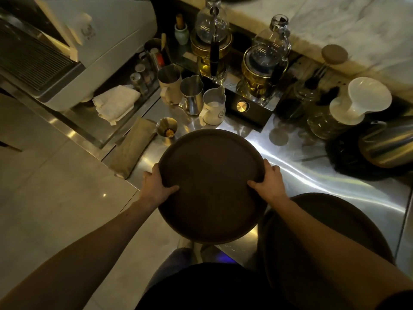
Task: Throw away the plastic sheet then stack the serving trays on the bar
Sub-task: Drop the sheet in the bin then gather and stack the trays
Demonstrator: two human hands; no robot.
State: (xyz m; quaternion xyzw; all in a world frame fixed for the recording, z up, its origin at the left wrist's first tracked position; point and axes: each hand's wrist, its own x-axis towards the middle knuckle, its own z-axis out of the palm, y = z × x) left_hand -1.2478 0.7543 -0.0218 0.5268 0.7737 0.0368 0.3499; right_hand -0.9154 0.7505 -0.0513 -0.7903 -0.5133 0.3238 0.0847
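A round dark brown serving tray [212,175] is held in front of me over the near edge of the steel counter [335,182]. My left hand [156,184] grips its left rim, thumb on the tray's inner face. My right hand [268,182] grips its right rim the same way. A second dark round tray [348,220] lies on the counter at the lower right, partly hidden by my right forearm. No plastic sheet is visible.
Behind the held tray stand several metal and cream milk jugs [212,106], a small metal cup [166,129], two glass siphon brewers [263,63] and a white dripper on a glass server [355,101]. A kettle [388,144] sits far right, an espresso machine [67,52] at left, folded cloths [131,148] beside it.
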